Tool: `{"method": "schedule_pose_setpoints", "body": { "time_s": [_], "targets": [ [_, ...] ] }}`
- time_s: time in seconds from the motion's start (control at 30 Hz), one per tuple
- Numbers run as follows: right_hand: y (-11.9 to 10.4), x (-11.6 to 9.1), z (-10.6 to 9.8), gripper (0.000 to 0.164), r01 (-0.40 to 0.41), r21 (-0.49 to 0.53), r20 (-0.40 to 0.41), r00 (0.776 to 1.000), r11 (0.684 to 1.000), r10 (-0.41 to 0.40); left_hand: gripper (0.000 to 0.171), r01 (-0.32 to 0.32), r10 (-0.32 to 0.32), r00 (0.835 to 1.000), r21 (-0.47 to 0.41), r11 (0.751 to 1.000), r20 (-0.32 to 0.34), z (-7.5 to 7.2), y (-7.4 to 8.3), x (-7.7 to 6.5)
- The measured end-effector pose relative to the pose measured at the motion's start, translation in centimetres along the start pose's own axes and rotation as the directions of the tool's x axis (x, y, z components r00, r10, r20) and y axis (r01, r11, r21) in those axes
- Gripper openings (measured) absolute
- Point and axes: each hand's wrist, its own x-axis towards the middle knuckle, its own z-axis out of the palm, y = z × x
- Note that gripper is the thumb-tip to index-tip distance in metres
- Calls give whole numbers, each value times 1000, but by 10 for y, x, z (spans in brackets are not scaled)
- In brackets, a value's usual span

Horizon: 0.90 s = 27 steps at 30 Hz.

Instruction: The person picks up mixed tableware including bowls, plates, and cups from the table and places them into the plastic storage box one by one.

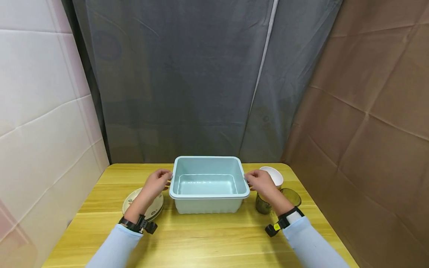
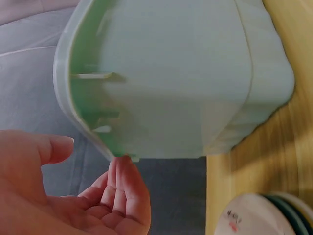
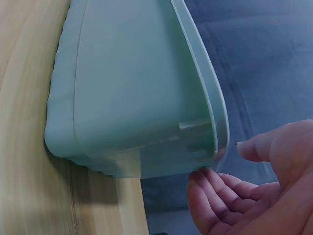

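Observation:
A light blue-green rectangular plastic basin (image 1: 209, 204) sits on the table with nothing inside it. Its left rim is right beside my left hand (image 1: 156, 183). In the left wrist view, the fingertips (image 2: 122, 164) are at the underside of the rim and the thumb stands apart from it. On the other side, my right hand (image 1: 262, 181) is at the right rim. The right wrist view shows its fingertips (image 3: 199, 177) just below the rim edge, the thumb spread away.
Stacked plates (image 1: 156, 204) with small printed designs lie under my left forearm. Around my right forearm stand a white bowl (image 1: 273, 175) and brownish tinted glassware (image 1: 263, 204). The wooden table (image 1: 201, 238) meets a grey curtain (image 1: 184, 93) behind.

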Motion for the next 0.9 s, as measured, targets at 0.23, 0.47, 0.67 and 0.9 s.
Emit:
{"method": "schedule_pose_setpoints", "body": {
  "time_s": [0.23, 0.47, 0.67, 0.9],
  "targets": [
    [2, -25, -7, 40, 80, -33, 1, 997, 996, -80, 50, -63, 68, 997, 116, 991, -40, -13, -3, -25],
    [14, -56, -9, 40, 110, 21, -62, 992, 994, -108, 47, -144, 151, 988, 209, 967, -21, -24, -11, -57],
    [26, -76, -5, 38, 115, 79, -85, 990, 990, -108, 47, -184, 193, 981, 244, 952, -13, -27, -25, -74],
    [46, -85, 8, 42, 139, 75, -77, 988, 987, -133, 38, -239, 247, 969, 186, 953, -17, -20, -41, -80]
  ]
}}
